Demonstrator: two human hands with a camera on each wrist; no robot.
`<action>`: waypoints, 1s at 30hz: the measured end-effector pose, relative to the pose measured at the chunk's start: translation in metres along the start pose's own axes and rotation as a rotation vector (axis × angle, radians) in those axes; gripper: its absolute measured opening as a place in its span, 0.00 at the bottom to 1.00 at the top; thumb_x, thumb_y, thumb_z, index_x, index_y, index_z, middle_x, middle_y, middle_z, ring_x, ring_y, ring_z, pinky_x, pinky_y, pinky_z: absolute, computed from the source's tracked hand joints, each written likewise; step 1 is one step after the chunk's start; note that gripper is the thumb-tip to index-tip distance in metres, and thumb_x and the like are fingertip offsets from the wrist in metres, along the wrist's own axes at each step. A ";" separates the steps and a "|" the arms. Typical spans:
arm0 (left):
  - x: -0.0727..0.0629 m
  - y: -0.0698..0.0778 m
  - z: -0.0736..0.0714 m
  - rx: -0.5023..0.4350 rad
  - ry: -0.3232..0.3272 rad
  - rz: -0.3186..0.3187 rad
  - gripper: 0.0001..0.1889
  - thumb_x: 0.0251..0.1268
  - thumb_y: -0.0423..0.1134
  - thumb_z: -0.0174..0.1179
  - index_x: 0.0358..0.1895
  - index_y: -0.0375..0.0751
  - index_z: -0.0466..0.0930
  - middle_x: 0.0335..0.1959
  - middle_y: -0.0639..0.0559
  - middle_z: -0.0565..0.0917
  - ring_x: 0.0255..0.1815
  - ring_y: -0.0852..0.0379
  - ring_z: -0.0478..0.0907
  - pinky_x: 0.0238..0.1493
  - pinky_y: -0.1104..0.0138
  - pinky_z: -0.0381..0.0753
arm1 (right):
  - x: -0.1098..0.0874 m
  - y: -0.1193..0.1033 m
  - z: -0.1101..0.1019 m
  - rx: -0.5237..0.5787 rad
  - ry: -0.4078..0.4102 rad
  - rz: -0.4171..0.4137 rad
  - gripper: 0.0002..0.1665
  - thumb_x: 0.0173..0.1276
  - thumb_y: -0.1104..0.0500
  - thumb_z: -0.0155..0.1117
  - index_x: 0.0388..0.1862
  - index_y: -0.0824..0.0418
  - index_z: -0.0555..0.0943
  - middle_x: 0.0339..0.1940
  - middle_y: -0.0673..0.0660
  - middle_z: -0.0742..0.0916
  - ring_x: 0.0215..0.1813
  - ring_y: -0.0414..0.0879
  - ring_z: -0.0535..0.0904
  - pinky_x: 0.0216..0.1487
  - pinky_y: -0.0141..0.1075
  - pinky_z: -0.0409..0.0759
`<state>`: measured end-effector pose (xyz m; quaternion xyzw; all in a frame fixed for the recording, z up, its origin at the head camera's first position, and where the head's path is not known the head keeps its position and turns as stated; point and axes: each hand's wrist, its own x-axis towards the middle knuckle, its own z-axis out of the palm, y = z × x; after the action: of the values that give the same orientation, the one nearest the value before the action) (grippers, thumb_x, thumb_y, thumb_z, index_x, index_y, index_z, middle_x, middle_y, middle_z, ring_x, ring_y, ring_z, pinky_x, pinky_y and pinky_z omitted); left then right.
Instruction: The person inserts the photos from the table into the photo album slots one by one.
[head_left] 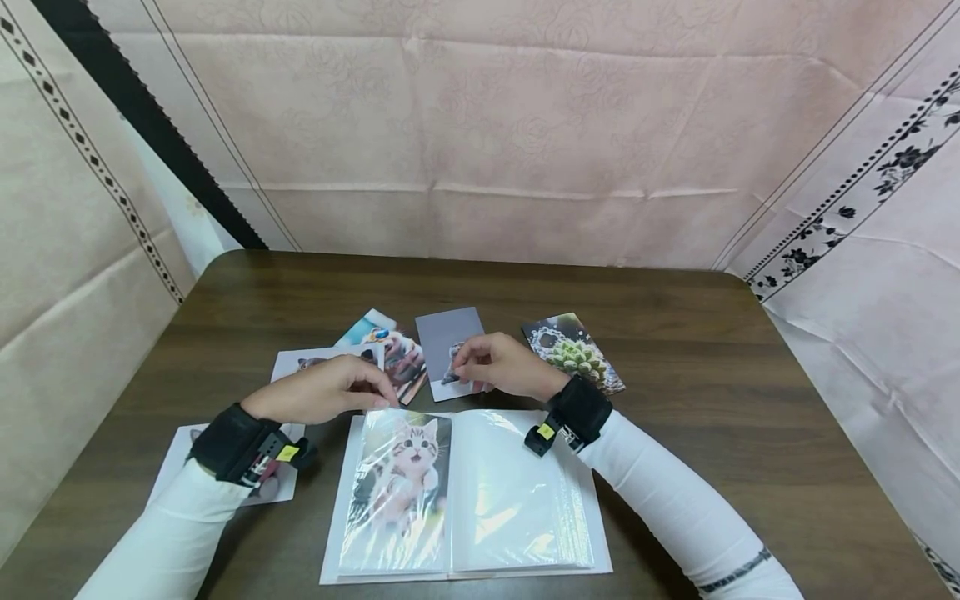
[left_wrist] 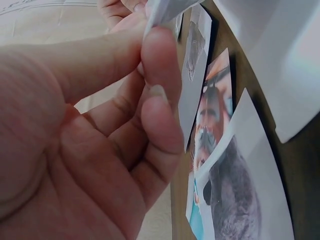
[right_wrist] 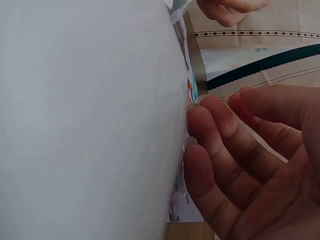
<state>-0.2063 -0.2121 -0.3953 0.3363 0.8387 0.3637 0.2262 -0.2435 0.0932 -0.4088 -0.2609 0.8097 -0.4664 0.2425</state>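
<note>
An open photo album (head_left: pixel 525 508) lies on the table, its pages fitted with shiny clear sleeves. In its left page is a photo of a kitten (head_left: pixel 408 471); the right page looks white, with no picture. My left hand (head_left: pixel 326 390) reaches to the top of the left page. In the left wrist view, its thumb and forefinger pinch a thin pale page edge (left_wrist: pixel 159 12). My right hand (head_left: pixel 510 364) hovers above the top of the right page, fingers loosely bent. In the right wrist view, its fingertips (right_wrist: pixel 200 125) are right beside the white page.
Behind the album lie a grey photo card (head_left: pixel 442 329), a succulent photo (head_left: pixel 577 354) and overlapping animal photos (head_left: pixel 405 362). Another white-bordered photo (head_left: pixel 176 458) lies under the left forearm. The brown table (head_left: pixel 712 417) meets hanging pale cloth (head_left: pixel 480 150) behind and at both sides.
</note>
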 end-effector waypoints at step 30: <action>0.002 0.001 0.006 0.050 -0.042 -0.076 0.10 0.75 0.37 0.59 0.54 0.48 0.83 0.49 0.49 0.81 0.50 0.52 0.76 0.45 0.69 0.80 | -0.023 0.015 -0.040 -0.135 0.180 0.096 0.10 0.76 0.59 0.61 0.49 0.63 0.83 0.41 0.62 0.86 0.39 0.53 0.84 0.42 0.40 0.85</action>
<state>-0.2033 -0.2076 -0.3988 0.3172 0.8549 0.3265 0.2491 -0.2547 0.1398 -0.4005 -0.1946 0.8693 -0.4203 0.1728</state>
